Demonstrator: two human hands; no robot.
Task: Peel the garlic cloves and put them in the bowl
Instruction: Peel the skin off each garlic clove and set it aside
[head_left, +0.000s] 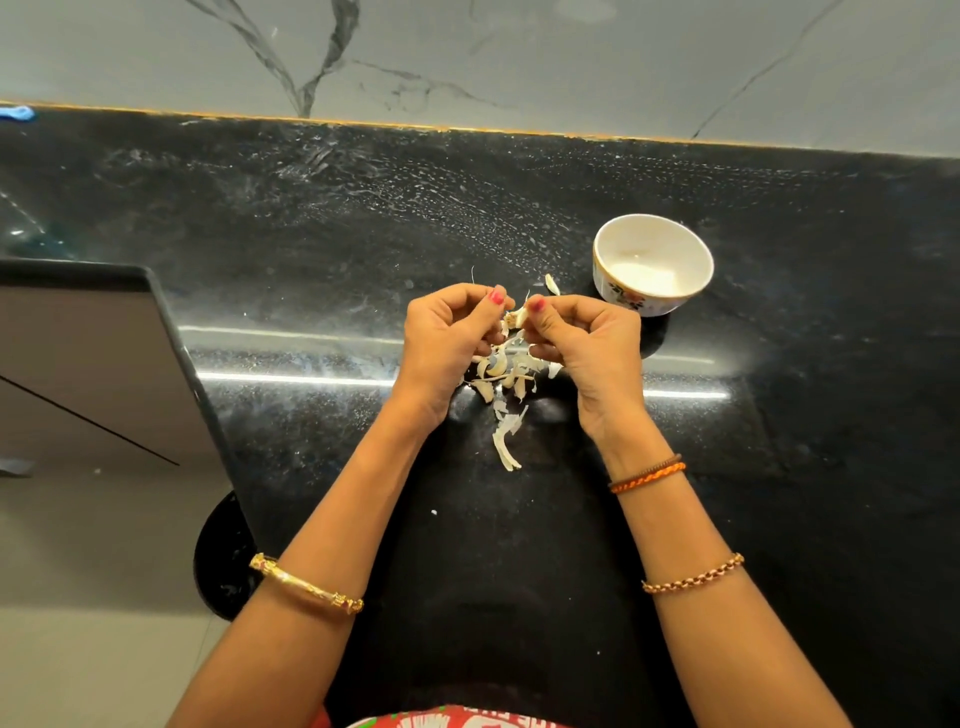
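Both hands meet over the middle of the black counter. My left hand and my right hand pinch a small garlic clove between thumbs and fingertips, and dry skin hangs off it. Under the hands lies a heap of pale garlic peels and cloves, with a long strip of peel trailing toward me. One loose piece lies just beyond the right hand. A white bowl with a flower print stands to the right of the hands; I see no clove inside it.
A marble-patterned wall rises behind the counter. At the left the counter ends at a dark edge, with floor below. A small white crumb lies on the counter between my forearms.
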